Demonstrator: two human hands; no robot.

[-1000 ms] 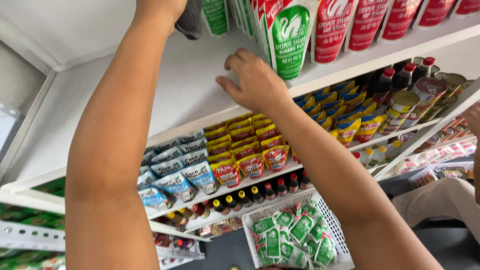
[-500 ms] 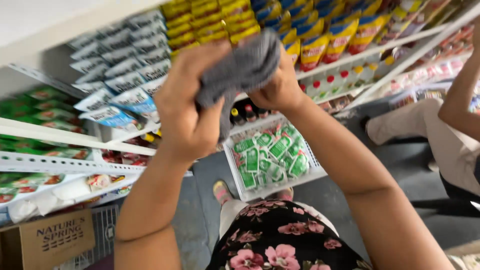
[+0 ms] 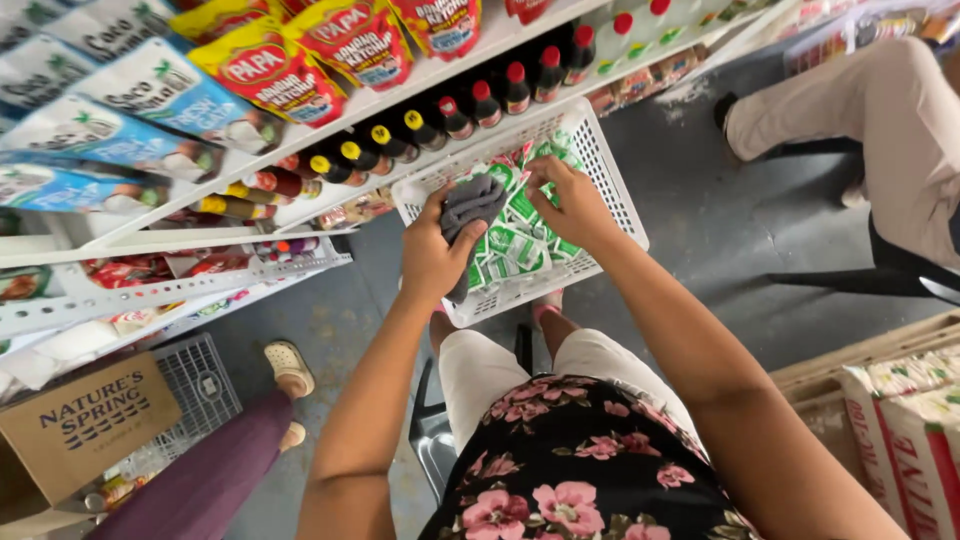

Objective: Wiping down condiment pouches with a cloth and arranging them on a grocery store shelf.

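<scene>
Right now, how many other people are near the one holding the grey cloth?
2. One sits upper right in beige trousers; one at lower left shows a maroon trouser leg and cream shoes. Others may be hidden. The left hand grips the grey cloth.

Bright even daylight, wide-angle edge distortion

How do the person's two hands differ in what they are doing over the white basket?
The left hand grips a bunched grey cloth; the right hand holds no cloth. The left hand is curled closed, while the right hand's fingers reach down onto the green packets. Both hands are bare and over the white basket.
</scene>
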